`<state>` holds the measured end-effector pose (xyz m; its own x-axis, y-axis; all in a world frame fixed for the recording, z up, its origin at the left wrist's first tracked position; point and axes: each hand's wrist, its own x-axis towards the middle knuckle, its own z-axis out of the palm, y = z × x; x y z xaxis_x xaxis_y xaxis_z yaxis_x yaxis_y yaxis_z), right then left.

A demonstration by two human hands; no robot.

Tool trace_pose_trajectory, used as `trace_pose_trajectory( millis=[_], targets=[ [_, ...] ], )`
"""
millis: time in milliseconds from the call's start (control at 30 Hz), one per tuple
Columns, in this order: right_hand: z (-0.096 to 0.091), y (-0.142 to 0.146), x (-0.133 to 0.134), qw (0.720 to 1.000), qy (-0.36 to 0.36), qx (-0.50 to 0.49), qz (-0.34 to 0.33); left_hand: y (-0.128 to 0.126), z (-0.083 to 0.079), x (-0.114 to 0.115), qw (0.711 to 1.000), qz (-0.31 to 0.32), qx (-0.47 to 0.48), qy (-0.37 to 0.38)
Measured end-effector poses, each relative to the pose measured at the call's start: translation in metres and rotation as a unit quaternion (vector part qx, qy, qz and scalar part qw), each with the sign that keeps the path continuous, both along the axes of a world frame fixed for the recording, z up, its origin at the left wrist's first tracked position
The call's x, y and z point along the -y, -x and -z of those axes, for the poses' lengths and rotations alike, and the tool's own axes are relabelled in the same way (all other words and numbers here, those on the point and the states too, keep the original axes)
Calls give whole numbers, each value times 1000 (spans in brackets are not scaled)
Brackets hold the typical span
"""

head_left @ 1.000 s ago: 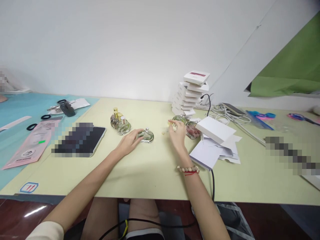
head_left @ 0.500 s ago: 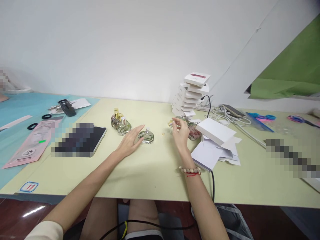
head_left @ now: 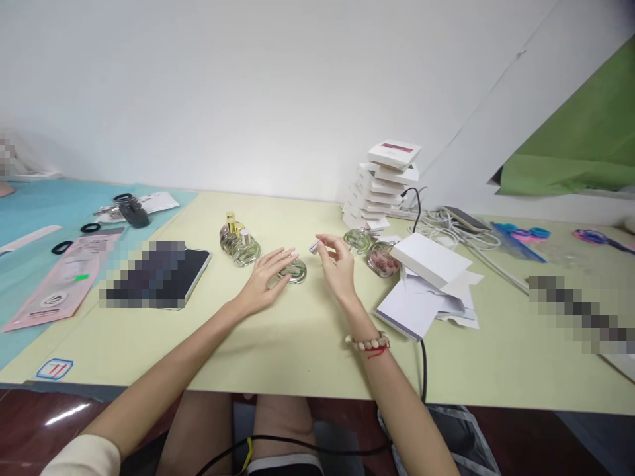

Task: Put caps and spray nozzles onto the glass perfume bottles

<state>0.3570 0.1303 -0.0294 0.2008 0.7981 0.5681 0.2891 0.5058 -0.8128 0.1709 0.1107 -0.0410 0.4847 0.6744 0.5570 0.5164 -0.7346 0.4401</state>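
Note:
A small clear glass perfume bottle [head_left: 294, 271] lies on the pale yellow table [head_left: 307, 344]. My left hand [head_left: 265, 281] rests over its near side with the fingers spread and touching it. My right hand [head_left: 337, 264] hovers just right of the bottle, fingertips pinched on a small silvery cap [head_left: 314, 247]. Two more bottles, one with a gold top [head_left: 229, 233] and one with a silver top [head_left: 245, 250], stand to the left. A greenish bottle [head_left: 357, 240] and a pink bottle [head_left: 381, 258] sit to the right.
A stack of white boxes [head_left: 384, 188] stands at the back. Loose white boxes and papers [head_left: 429, 284] lie right of the bottles, with cables [head_left: 449, 231] behind. A tablet [head_left: 156, 274] lies at left, by a pink packet [head_left: 62, 284] on a blue mat.
My right hand moved left from the greenish bottle toward the middle bottle, holding the small cap. My left hand opened its fingers over the bottle.

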Motion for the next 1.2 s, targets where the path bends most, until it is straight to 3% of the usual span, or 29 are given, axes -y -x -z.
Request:
trace_pose_trajectory(
  millis=[200,400,800,1200],
  targets=[
    [2,11,-2,990,28,-110,-83,1,0,0,1000,-13,-9,-10],
    [-1,17,2,983,3,-134,-127,-1,0,1,1000,-20,-16,-7],
    [-4,8,1,982,29,-137,-127,-3,-5,6,1000,-8,-11,18],
    [-5,13,4,976,4,-123,-179,1,-2,3,998,25,1,50]
  ],
)
